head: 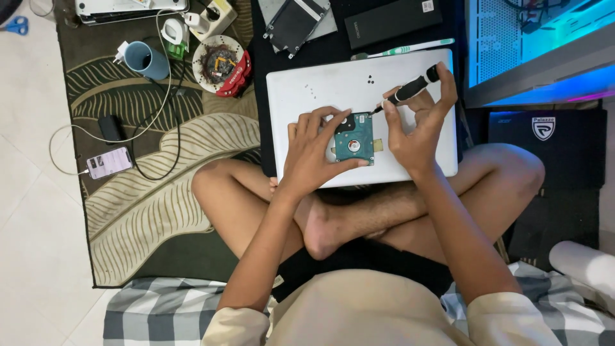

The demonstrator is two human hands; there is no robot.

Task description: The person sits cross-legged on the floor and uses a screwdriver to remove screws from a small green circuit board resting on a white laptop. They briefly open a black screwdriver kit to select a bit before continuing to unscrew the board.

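Observation:
A small hard drive (353, 138) with a teal circuit board lies on a closed white laptop (333, 86) resting across my crossed legs. My left hand (314, 147) grips the drive by its left and lower edges. My right hand (419, 125) holds a black screwdriver (410, 88), its tip touching the drive's upper right corner.
On the patterned rug to the left lie a phone (109, 162) on a white cable, a blue cup (146, 59) and a round dish of small parts (220, 63). A drive caddy (296, 22), a black box (392, 20) and a toothbrush (403, 49) lie beyond the laptop. A lit computer case (538, 45) stands at right.

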